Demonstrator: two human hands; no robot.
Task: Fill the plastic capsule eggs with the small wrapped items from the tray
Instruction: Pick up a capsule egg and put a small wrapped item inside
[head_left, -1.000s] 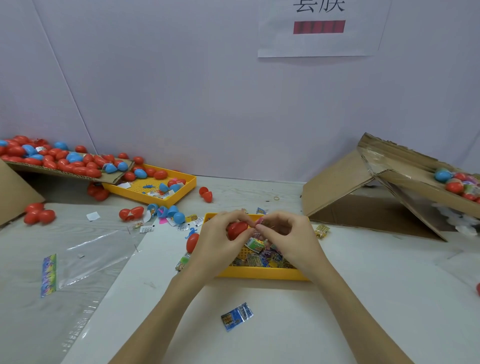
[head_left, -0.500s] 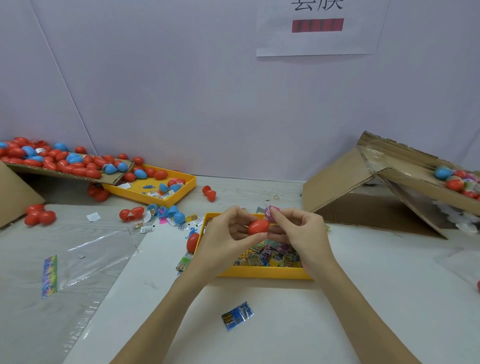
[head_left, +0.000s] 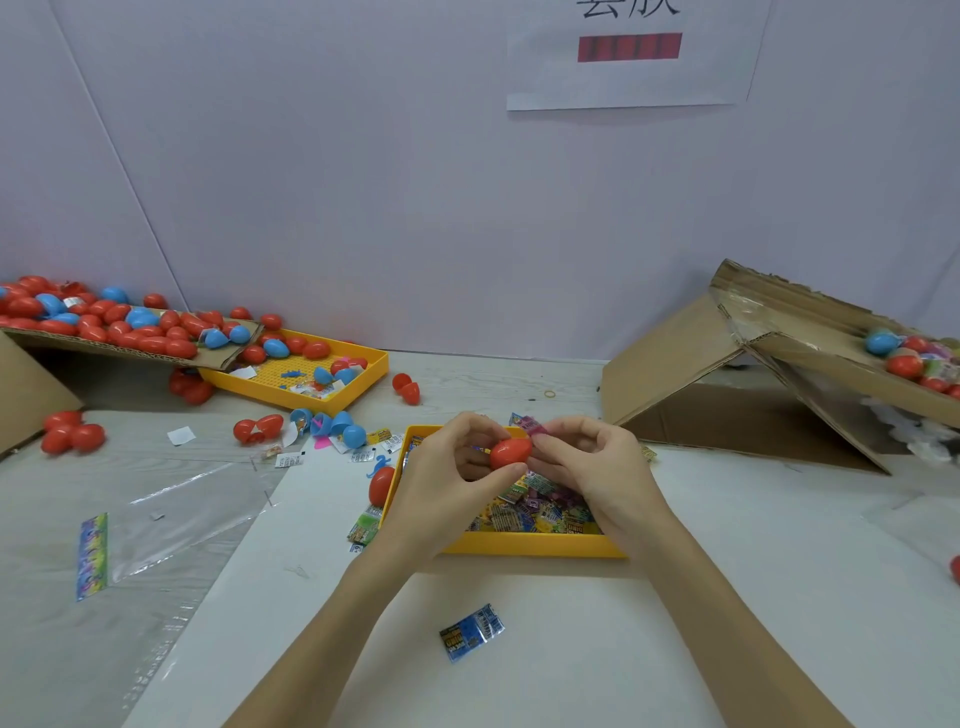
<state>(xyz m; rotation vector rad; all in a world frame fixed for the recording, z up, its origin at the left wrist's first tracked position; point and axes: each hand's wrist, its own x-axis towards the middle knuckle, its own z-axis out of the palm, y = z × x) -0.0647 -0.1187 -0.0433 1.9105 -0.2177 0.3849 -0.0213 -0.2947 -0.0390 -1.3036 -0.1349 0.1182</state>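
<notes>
Above the yellow tray (head_left: 519, 544) of small wrapped items (head_left: 540, 512), both hands meet around a red capsule egg (head_left: 510, 452). My left hand (head_left: 447, 483) pinches the egg between thumb and fingers. My right hand (head_left: 597, 462) touches the egg's right end and pinches a small pink wrapped item (head_left: 534, 427) at its fingertips. Whether the egg is split into halves is hidden by the fingers. Another red egg (head_left: 382, 486) lies just left of the tray.
A blue wrapped packet (head_left: 471, 631) lies on the white sheet near me. Loose red and blue eggs spill from a cardboard flap (head_left: 130, 348) and a second yellow tray (head_left: 311, 379) at the far left. A cardboard box (head_left: 753, 374) with eggs stands at the right. A clear plastic bag (head_left: 171, 514) lies left.
Both hands rose from the tray with the red egg, and the right hand brought a pink wrapped item up to it. In the last half second they hardly moved.
</notes>
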